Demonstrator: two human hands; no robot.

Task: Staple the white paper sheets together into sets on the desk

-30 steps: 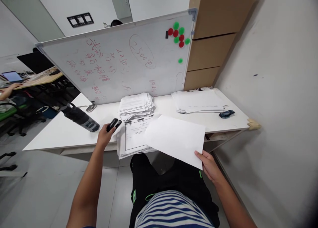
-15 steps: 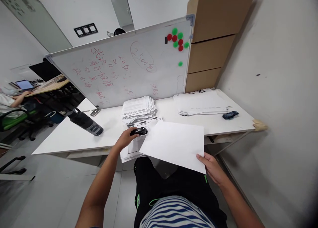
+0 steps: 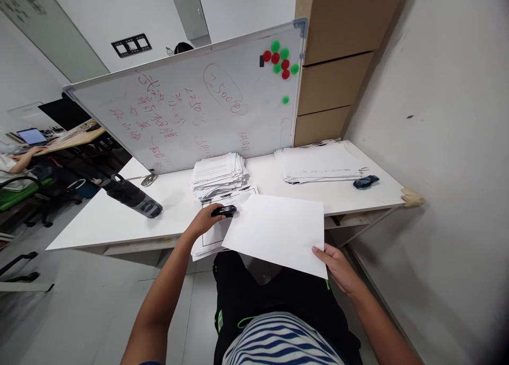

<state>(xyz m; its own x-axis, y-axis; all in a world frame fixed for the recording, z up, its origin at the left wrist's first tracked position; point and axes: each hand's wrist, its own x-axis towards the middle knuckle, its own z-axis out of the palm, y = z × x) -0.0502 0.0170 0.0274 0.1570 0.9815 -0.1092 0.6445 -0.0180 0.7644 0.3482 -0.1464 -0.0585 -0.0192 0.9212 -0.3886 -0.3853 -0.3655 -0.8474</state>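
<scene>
My left hand [image 3: 205, 220] is closed around a small black stapler [image 3: 226, 211], whose front end meets the left edge of a white sheet of paper [image 3: 280, 232]. My right hand [image 3: 336, 265] pinches that sheet at its lower right corner, thumb on top; whether more sheets lie beneath it is hidden. The paper is tilted and reaches past the desk's front edge over my lap. Under the stapler and the sheet lie printed papers [image 3: 210, 237] with black frame lines. Just behind them rises an uneven stack of papers [image 3: 219, 175].
On the white desk [image 3: 85, 230], a dark bottle [image 3: 133, 197] lies on the left. At the right are a wide paper stack [image 3: 322, 162] and a small dark blue object [image 3: 366, 182]. A whiteboard [image 3: 178, 105] with magnets and cardboard boxes [image 3: 342, 28] stand behind. A person's arm [image 3: 24, 161] shows far left.
The whole view has shifted slightly. Both hands, the stapler and the sheet keep nearly the same positions relative to one another.
</scene>
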